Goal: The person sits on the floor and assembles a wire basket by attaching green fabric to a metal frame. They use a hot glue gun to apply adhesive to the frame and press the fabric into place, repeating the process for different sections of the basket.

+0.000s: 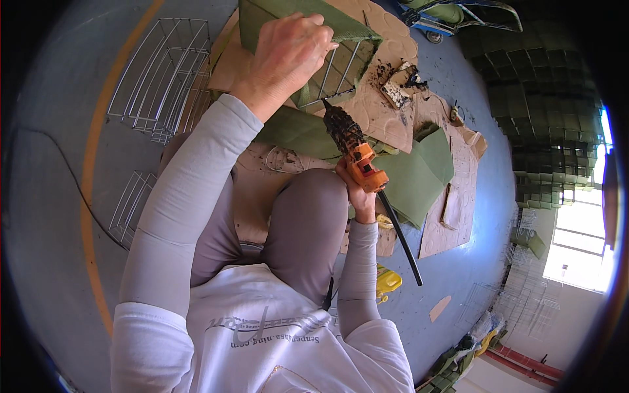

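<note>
I see the right hand (pixel 358 195) gripping a black-crusted orange plastic glue gun (pixel 365 169), its nozzle (pixel 326 103) beside a silver wire frame (pixel 348 67) with green fabric (pixel 354 27); the left hand (pixel 291 49) pinches that frame's fabric edge. Right of the frame lies brown cardboard (pixel 396 49).

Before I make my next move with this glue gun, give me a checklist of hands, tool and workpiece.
1. Left hand gripping the green fabric at its edge: ok.
2. Right hand holding the orange glue gun: ok.
3. Black stick at the gun's rear: ok, a long length sticks out.
4. Nozzle end clean: not ok, crusted with black residue.
5. Tip clear of the left fingers: ok, apart from them.
6. Tip touching the wire frame: cannot tell.
</note>
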Action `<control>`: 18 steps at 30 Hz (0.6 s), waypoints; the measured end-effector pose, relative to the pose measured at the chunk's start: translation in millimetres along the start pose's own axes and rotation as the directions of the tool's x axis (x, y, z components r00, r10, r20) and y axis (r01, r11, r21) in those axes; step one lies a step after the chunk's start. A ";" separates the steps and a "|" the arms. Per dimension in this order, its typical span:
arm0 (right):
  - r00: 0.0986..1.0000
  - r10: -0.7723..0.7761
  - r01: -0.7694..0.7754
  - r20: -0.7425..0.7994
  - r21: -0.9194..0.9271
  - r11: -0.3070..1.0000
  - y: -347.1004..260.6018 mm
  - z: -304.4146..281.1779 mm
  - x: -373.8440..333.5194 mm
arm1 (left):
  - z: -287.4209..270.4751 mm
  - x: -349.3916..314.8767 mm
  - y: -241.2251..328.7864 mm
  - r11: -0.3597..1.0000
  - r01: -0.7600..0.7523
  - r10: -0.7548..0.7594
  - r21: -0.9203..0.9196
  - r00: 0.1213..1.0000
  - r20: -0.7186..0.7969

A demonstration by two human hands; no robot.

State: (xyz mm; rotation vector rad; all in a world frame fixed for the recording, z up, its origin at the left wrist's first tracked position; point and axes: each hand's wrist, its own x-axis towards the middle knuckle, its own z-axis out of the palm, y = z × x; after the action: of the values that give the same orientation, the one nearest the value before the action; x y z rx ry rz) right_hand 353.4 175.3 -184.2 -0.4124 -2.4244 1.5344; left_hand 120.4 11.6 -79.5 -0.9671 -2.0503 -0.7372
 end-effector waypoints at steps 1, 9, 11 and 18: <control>1.000 -0.011 0.011 0.009 -0.015 1.000 -5.1 0.0 0.8 | -1.2 0.1 0.4 1.000 0.004 -0.004 0.001 1.000 0.007; 0.999 0.018 -0.018 0.027 -0.016 1.000 -0.9 -3.1 1.9 | -5.9 0.6 -0.8 1.000 0.008 -0.010 0.029 0.999 0.050; 0.999 -0.050 0.050 0.015 -0.020 0.999 -6.0 -2.8 4.7 | -5.6 1.6 -0.1 1.000 0.014 -0.015 0.024 0.999 0.050; 0.974 -0.215 0.225 0.069 -0.247 0.942 4.9 -6.2 3.8 | -4.9 -0.4 -1.0 0.999 0.034 -0.035 0.017 0.999 0.025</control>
State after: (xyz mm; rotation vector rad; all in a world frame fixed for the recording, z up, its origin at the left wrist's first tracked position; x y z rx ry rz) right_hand 352.6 183.8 -185.8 -0.1470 -2.6058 1.1573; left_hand 121.5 7.3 -77.2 -0.9384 -2.0962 -0.7289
